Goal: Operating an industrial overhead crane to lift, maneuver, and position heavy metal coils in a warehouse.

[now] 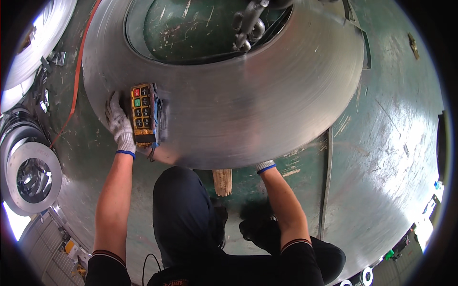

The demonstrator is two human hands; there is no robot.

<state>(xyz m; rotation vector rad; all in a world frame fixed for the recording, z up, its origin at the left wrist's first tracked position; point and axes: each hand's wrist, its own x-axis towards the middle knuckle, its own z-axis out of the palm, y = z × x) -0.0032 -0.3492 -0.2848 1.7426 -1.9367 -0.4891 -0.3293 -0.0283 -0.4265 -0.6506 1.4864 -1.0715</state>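
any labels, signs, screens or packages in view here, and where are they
No packages, signs or screens show clearly.
Remote control: lies on the big steel coil by the gloved left hand; yellow oblong box, dark buttons with small markings, one red, one green.
Right hand: only the glove cuff shows, under the coil's edge.

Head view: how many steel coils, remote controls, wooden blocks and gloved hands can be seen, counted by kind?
Large grey steel strip coil lying flat under the hands: 1
Smaller shiny steel coils at the left edge: at least 2
Yellow push-button remote control: 1
Pale wooden block under the coil's edge: 1
Grey-gloved hands: left hand, right hand, mostly hidden: 2
Total: 7
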